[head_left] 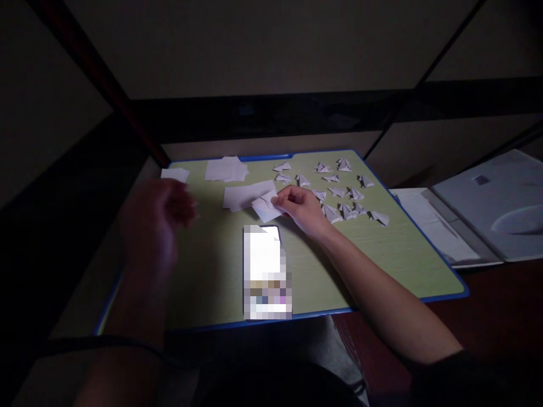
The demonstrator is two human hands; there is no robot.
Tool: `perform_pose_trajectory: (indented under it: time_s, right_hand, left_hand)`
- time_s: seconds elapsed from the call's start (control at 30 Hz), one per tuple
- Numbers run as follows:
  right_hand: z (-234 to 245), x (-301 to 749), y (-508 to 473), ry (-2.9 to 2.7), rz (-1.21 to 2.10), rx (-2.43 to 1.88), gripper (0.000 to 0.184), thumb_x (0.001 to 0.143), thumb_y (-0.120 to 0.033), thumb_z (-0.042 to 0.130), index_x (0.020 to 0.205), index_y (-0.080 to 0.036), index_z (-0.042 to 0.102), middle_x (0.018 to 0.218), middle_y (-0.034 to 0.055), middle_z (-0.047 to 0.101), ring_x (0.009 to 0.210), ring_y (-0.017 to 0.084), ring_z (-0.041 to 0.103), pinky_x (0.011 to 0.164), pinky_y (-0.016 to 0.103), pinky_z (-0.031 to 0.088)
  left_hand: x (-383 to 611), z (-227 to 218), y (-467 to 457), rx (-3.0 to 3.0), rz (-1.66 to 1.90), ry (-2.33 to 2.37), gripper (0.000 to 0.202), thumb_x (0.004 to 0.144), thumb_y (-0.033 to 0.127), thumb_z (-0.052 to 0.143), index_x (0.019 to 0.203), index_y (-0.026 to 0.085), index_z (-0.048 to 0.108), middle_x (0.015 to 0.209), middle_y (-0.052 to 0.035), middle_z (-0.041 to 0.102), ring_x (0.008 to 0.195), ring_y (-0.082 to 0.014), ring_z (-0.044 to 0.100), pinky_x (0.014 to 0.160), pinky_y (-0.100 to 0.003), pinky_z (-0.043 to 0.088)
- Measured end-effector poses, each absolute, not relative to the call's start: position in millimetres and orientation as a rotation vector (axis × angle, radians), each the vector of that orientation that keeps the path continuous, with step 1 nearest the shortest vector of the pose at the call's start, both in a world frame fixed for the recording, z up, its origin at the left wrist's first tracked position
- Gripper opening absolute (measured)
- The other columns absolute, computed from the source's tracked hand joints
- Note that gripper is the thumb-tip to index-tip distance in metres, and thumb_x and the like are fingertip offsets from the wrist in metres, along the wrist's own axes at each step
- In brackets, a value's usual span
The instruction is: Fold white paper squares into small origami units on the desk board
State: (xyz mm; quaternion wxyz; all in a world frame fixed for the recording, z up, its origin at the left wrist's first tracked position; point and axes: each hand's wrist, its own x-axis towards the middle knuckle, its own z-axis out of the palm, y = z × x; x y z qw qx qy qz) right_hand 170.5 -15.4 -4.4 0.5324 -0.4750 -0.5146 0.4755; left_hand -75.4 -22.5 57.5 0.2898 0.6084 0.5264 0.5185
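Between the thumb and fingers of my right hand (299,209) is a small white sheet of paper (263,209), held tilted, with crease marks showing on it. Partly behind it lie larger white sheets (237,196) on the yellow-green table (203,271). My left hand (156,217) is raised over the table's left side, smeared by motion; its fingers are too blurred to read. A phone (263,254) with a bright, pixelated screen lies in front of the held paper.
Several folded paper pieces (337,192) cover the table's right back. Stacks of white paper (224,169) and more sheets (173,174) lie at the back left. A blue rim (331,312) edges the table. Right of it rests an open white box (458,226).
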Motion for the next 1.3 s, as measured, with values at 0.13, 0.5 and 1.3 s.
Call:
perform_pose_trajectory:
  time_s: [0.13, 0.5, 1.3]
  right_hand:
    - [-4, 172, -16, -1.218, 1.113, -1.133, 0.025, 0.069, -0.038, 0.078, 0.067, -0.018, 0.062, 0.055, -0.0043, 0.055, 0.05, 0.009, 0.044, 0.05, 0.027, 0.029]
    - [3, 170, -20, -1.218, 1.134, -1.072, 0.028, 0.067, -0.039, 0.081, 0.067, -0.018, 0.062, 0.055, -0.0041, 0.055, 0.05, 0.009, 0.045, 0.05, 0.027, 0.031]
    - [-1, 168, -24, -1.28, 1.205, -1.068, 0.024, 0.072, -0.037, 0.08, 0.074, -0.017, 0.066, 0.056, -0.0037, 0.056, 0.051, 0.009, 0.047, 0.051, 0.027, 0.031]
  left_hand:
    - [-30, 41, -7, 1.691, 1.076, 1.263, 0.028, 0.087, 0.041, 0.062, 0.091, 0.014, 0.067, 0.075, -0.0039, 0.068, 0.062, -0.0122, 0.061, 0.053, -0.024, 0.047]
    - [0, 10, -2, 1.767, 1.026, 1.091, 0.023, 0.081, 0.038, 0.06, 0.082, 0.016, 0.067, 0.071, -0.0013, 0.065, 0.063, -0.012, 0.057, 0.054, -0.023, 0.046]
    - [11, 1, -13, 1.593, 1.176, 1.194, 0.01, 0.083, 0.024, 0.057, 0.075, 0.019, 0.059, 0.064, 0.0017, 0.059, 0.052, -0.0095, 0.053, 0.041, -0.019, 0.042]
